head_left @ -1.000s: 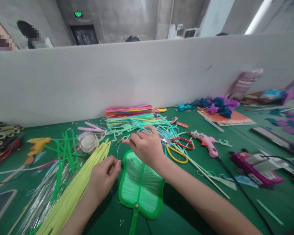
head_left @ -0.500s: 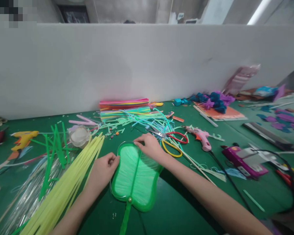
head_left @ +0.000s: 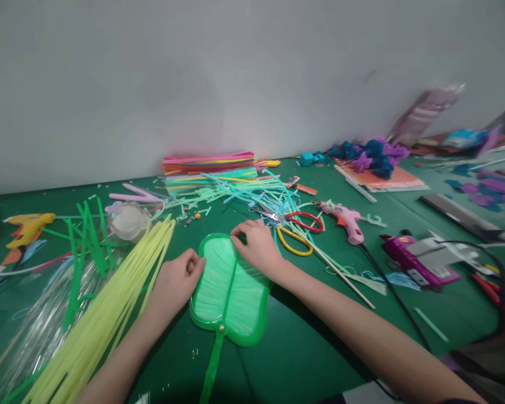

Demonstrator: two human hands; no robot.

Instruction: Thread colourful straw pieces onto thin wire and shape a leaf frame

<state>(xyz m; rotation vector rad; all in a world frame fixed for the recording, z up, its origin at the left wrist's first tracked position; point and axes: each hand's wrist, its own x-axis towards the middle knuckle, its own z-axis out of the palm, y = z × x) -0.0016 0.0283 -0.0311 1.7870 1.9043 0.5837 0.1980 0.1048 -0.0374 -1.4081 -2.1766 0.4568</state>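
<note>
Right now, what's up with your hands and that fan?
Left hand at left edge of green fan; right hand at top. Handle on near side. Scissors nearby, off fan.

The fan (head_left: 212, 275) at lower centre was pale mint with fine streaks, its midrib and rim a stronger green, its bead (head_left: 221, 327) pearly. The strips (head_left: 109, 297) at lower left were lime yellow. The scissors (head_left: 283, 219) right of centre had one red and one yellow handle; the glue gun (head_left: 348, 220) beyond was pink with an orange trigger. The tabletop (head_left: 303, 342) was dark green, the wall (head_left: 109, 101) across the top plain grey.
</note>
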